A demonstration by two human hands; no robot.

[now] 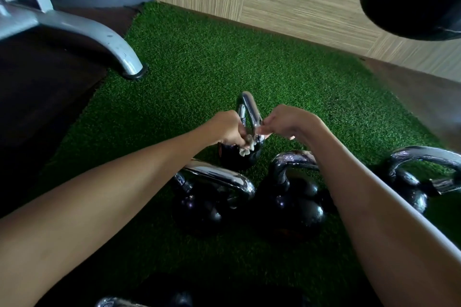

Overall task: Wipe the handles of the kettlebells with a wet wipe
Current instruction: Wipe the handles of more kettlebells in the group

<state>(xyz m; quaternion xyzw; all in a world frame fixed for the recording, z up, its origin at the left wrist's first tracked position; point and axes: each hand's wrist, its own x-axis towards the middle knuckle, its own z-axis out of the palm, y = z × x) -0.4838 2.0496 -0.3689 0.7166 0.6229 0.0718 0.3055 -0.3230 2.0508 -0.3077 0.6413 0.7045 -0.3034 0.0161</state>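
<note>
Pinch of left hand [228,129] on wipe [245,148], right hand [289,122] on handle [247,107]; free turf [212,57] beyond.

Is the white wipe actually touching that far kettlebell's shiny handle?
Touching. The head view shows the wipe bunched against the base of the handle, gripped there by the left hand.

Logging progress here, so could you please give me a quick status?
Left hand holds wipe on far kettlebell handle. Right hand pinches it. Nothing blocking.

Left hand [225,129] and right hand [289,122], both bare. Left forearm [119,182] and right forearm [369,197], bare along their visible length, tapering to the wrists.
</note>
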